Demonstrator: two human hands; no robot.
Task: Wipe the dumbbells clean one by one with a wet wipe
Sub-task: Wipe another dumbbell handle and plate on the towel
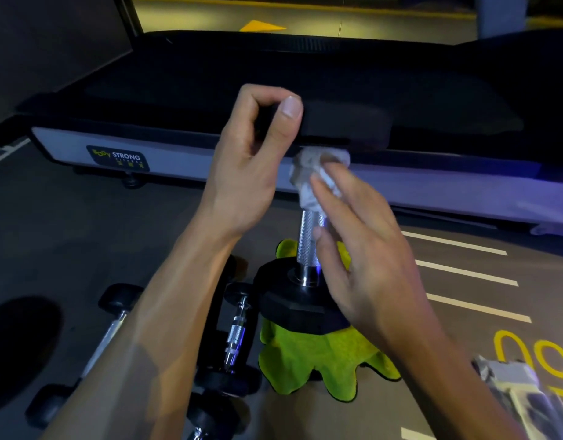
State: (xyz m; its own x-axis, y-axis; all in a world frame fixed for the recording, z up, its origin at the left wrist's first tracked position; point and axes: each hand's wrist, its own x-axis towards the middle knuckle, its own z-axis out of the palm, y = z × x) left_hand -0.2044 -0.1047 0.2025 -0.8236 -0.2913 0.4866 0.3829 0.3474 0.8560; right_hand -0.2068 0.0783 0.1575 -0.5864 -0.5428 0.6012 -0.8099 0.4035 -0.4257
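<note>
A dumbbell stands on end on a yellow-green cloth (pixel 308 354); its knurled chrome handle (pixel 308 239) rises from the lower black head (pixel 293 300). My left hand (pixel 255 160) grips the edge of the upper black head (pixel 343 125) between fingers and thumb. My right hand (pixel 366 246) holds a crumpled white wet wipe (pixel 308 173) against the top of the handle, just under the upper head, with its fingers around the wipe.
Other dumbbells (pixel 235 331) lie on the floor to the left, partly hidden behind my left forearm. A treadmill (pixel 115 157) with a black belt runs across behind. A wipe packet (pixel 511 385) lies at the lower right, on floor with white stripes.
</note>
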